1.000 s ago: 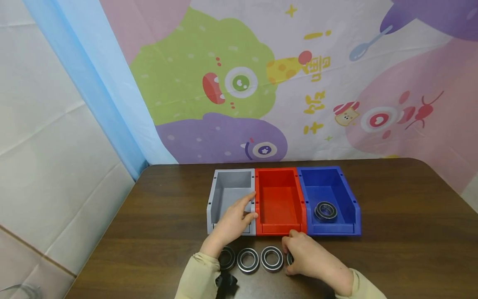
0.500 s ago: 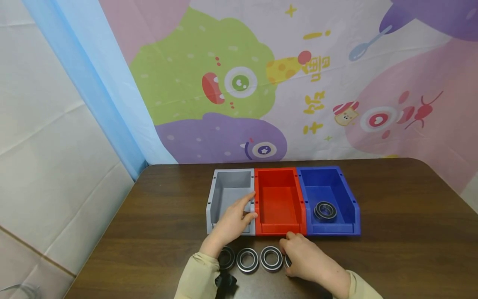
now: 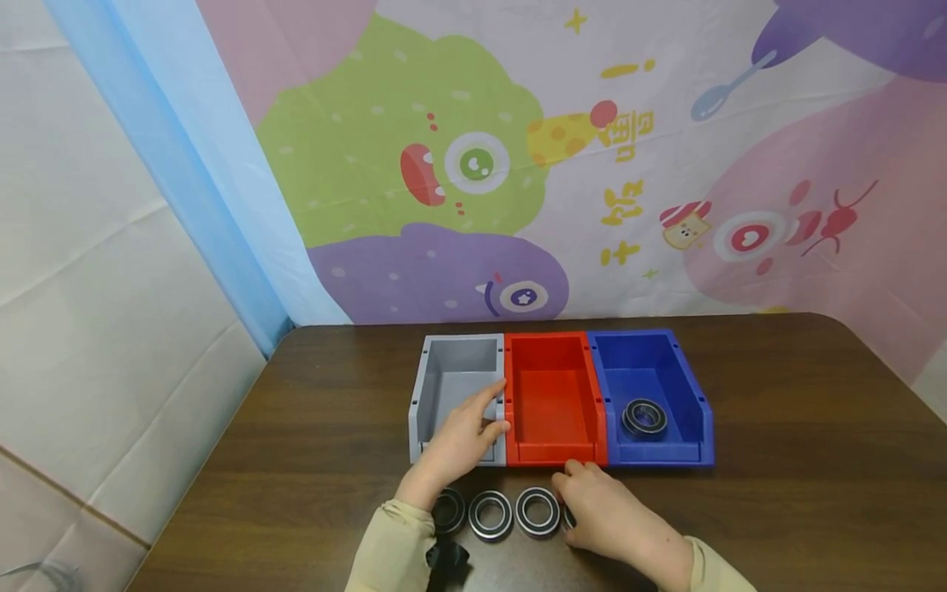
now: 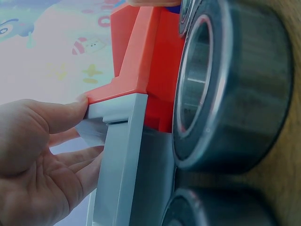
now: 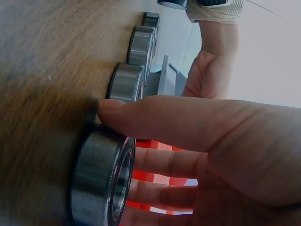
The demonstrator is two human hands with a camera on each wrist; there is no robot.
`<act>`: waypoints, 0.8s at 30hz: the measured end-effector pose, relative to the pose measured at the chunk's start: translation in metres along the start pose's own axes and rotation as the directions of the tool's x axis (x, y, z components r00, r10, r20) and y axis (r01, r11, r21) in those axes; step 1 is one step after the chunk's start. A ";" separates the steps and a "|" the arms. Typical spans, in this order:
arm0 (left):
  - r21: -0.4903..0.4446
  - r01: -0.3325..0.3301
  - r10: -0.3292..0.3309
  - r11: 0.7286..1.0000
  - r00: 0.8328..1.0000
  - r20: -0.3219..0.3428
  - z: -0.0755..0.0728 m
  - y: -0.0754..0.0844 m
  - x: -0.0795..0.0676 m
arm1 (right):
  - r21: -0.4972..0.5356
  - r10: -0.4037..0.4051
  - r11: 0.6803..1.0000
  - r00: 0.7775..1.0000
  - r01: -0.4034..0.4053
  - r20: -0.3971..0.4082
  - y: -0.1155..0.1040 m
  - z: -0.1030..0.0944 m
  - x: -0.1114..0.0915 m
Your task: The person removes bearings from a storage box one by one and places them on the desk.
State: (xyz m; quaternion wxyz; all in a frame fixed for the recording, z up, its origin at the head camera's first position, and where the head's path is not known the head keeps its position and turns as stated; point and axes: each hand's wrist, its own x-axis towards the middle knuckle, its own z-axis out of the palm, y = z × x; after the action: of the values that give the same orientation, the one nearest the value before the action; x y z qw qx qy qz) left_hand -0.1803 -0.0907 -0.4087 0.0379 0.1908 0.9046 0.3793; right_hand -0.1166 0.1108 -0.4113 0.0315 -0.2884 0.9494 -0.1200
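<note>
My right hand curls over a steel ball bearing on the table, thumb at its side and fingers behind it. From the head only a sliver of that bearing shows. To its left lie three more ball bearings in a row: a near one, a middle one and one partly covered by my left arm. My left hand reaches over the grey bin, with thumb and index fingertips touching the wall it shares with the red bin.
A blue bin adjoins the red one on the right and holds a single ball bearing. The three bins stand behind the row on a brown wooden table. A cartoon-printed cloth hangs behind the table.
The right hand and the bearing under it have shifted slightly left, closer to the row. The left hand stays in place at the bin wall.
</note>
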 end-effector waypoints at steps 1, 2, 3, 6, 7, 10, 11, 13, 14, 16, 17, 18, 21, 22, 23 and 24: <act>0.000 0.000 0.000 1.000 1.000 0.000 0.000 0.000 0.000 | -0.004 -0.002 1.000 1.000 0.002 -0.004 0.000 0.000 0.000; 0.001 0.000 0.000 1.000 1.000 0.000 0.000 0.000 0.000 | -0.008 -0.003 1.000 1.000 0.003 -0.008 0.000 0.000 0.000; 0.003 0.000 0.000 1.000 1.000 0.000 0.000 0.000 0.000 | -0.011 -0.005 1.000 1.000 0.005 -0.011 0.000 0.000 0.000; 0.007 -0.001 0.001 1.000 1.000 -0.001 0.000 0.000 0.000 | -0.013 -0.006 1.000 1.000 0.006 -0.012 0.000 0.000 -0.001; 0.007 -0.002 0.002 1.000 1.000 -0.002 0.000 0.000 0.000 | -0.011 -0.006 1.000 1.000 0.006 -0.011 0.000 0.000 -0.001; 0.004 0.000 0.000 1.000 1.000 -0.002 0.001 0.000 0.000 | -0.007 -0.002 1.000 1.000 0.002 -0.009 0.000 0.000 -0.001; 0.005 0.000 0.000 1.000 1.000 -0.003 0.001 0.000 0.000 | -0.006 0.000 1.000 1.000 0.000 -0.007 0.000 0.000 -0.001; 0.006 0.000 0.000 1.000 1.000 -0.004 0.001 0.000 0.000 | -0.002 0.005 1.000 1.000 -0.005 -0.004 -0.001 0.000 -0.001; 0.007 0.001 -0.001 1.000 1.000 -0.004 0.001 0.000 0.000 | 0.001 0.009 1.000 1.000 -0.009 -0.001 -0.001 0.000 -0.001; 0.010 0.000 0.000 1.000 1.000 -0.006 0.001 0.000 0.000 | 0.008 0.015 1.000 1.000 -0.015 0.005 -0.001 -0.001 -0.002; 0.010 -0.002 0.002 1.000 1.000 -0.007 0.001 0.000 0.000 | 0.012 0.019 1.000 1.000 -0.019 0.009 -0.001 -0.001 -0.002; 0.009 -0.004 0.004 1.000 1.000 -0.007 0.001 0.000 0.000 | 0.017 0.023 1.000 1.000 -0.023 0.012 -0.001 -0.001 -0.002; 0.008 -0.005 0.005 1.000 1.000 -0.007 0.001 0.001 0.000 | 0.027 0.031 0.999 0.999 -0.032 0.020 -0.001 -0.001 -0.001; 0.008 -0.005 0.005 1.000 1.000 -0.007 0.001 0.001 0.000 | 0.029 0.032 0.999 0.999 -0.033 0.021 0.000 -0.001 -0.001; 0.009 -0.003 0.004 1.000 1.000 -0.007 0.001 0.001 0.000 | 0.030 0.032 0.999 0.999 -0.033 0.022 0.000 -0.001 -0.001; 0.010 -0.002 0.002 1.000 1.000 -0.006 0.001 0.001 0.000 | 0.032 0.032 0.999 0.999 -0.033 0.024 0.000 -0.001 -0.001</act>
State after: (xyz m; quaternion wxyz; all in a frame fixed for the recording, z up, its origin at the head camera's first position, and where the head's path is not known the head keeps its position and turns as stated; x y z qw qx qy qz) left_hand -0.1799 -0.0898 -0.4087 0.0337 0.1906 0.9064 0.3754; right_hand -0.1162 0.1115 -0.4106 0.0491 -0.2739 0.9514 -0.1315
